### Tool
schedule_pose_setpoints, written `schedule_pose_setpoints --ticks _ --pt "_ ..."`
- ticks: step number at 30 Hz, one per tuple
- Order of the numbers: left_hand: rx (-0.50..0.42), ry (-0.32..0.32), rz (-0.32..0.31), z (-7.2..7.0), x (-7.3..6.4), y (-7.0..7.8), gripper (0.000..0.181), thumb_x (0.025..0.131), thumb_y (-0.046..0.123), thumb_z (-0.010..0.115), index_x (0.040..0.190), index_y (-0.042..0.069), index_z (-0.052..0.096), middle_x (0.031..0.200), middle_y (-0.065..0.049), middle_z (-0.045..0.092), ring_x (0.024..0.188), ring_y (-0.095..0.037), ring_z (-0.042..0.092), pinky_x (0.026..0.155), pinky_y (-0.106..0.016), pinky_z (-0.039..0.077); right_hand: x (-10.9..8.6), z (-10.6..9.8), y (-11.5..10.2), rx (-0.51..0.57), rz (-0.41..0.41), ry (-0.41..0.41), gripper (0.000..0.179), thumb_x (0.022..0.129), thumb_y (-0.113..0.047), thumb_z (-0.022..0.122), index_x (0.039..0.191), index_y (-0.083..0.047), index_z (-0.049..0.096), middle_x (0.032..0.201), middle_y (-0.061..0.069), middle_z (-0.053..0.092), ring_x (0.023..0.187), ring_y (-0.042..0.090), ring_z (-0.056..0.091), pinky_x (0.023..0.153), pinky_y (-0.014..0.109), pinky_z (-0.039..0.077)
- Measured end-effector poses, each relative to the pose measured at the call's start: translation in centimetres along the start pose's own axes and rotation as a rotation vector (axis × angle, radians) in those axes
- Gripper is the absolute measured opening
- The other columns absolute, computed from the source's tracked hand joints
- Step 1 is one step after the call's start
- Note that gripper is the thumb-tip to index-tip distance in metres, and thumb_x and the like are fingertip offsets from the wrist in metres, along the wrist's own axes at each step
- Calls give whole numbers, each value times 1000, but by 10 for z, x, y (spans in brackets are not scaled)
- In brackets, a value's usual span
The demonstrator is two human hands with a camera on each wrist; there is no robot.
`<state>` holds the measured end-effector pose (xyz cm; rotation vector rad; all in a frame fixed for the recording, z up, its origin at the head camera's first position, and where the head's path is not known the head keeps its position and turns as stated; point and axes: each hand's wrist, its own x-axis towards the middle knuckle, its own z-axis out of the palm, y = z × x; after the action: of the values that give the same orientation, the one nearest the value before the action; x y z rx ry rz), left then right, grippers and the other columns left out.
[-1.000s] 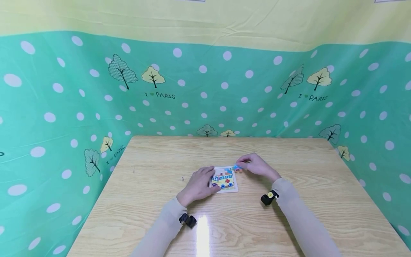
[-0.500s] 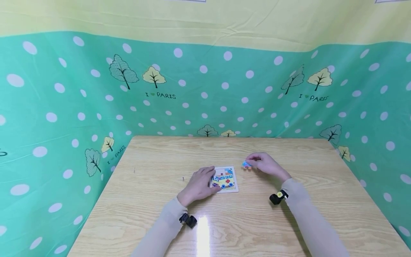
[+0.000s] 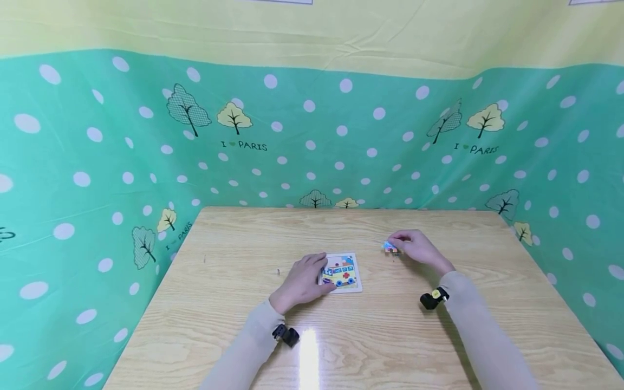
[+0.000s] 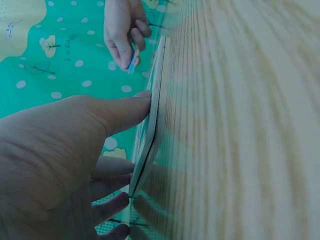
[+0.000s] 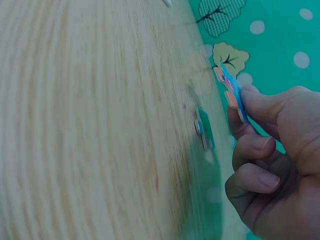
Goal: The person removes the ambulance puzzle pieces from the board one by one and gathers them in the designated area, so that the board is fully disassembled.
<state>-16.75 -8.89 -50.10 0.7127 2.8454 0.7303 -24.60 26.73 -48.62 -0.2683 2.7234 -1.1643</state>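
Observation:
A small white-framed jigsaw puzzle (image 3: 352,290) with a yellow ambulance picture lies flat on the wooden table. My left hand (image 3: 301,279) rests at its left side, the thumb (image 4: 132,110) on the near edge and the fairly straight fingers along the left edge. Right of the board, my right hand (image 3: 416,249) pinches a blue and orange puzzle piece (image 5: 232,92) between thumb and index finger, raised above the table; its other fingers are curled. Below it, in the right wrist view, another puzzle piece (image 5: 201,127) with green and blue on it sits on the table.
The wooden table (image 3: 351,341) ends at a green polka-dot cloth (image 3: 341,162) behind and at both sides. A tiny dark bit (image 3: 278,271) lies left of my left hand. A light strip of glare crosses the tabletop in front.
My right hand has moved right, away from the puzzle board, carrying the blue and orange piece. The left hand and the board have stayed where they were.

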Motion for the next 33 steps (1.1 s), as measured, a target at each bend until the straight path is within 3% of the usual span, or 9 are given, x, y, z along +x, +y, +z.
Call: schedule_pose_setpoints --ticks 5,11,23,33 --pt "5 4 -5 1 0 0 80 98 52 71 157 3 50 169 -14 43 156 -38 40 127 -60 35 -1 -5 6 5 14 22 41 111 -32 57 131 0 71 129 20 72 119 33 64 100 43 52" --pt "10 0 -5 1 -1 0 80 98 51 71 157 3 50 169 -13 43 156 -38 40 127 -60 35 -4 -10 14 -6 43 47 44 112 -31 55 136 4 67 138 27 67 131 45 60 115 61 47" --pt "5 13 4 1 -1 -1 79 97 50 72 156 3 51 168 -15 44 155 -38 41 126 -60 35 -7 -19 29 -7 91 75 46 113 -30 54 139 6 64 144 32 62 136 50 55 119 64 42" --pt "8 5 -3 1 0 -1 79 98 51 71 157 3 51 169 -14 43 156 -37 40 127 -59 34 -14 -21 35 -20 105 83 44 111 -28 57 134 9 67 138 33 65 132 50 57 116 65 43"
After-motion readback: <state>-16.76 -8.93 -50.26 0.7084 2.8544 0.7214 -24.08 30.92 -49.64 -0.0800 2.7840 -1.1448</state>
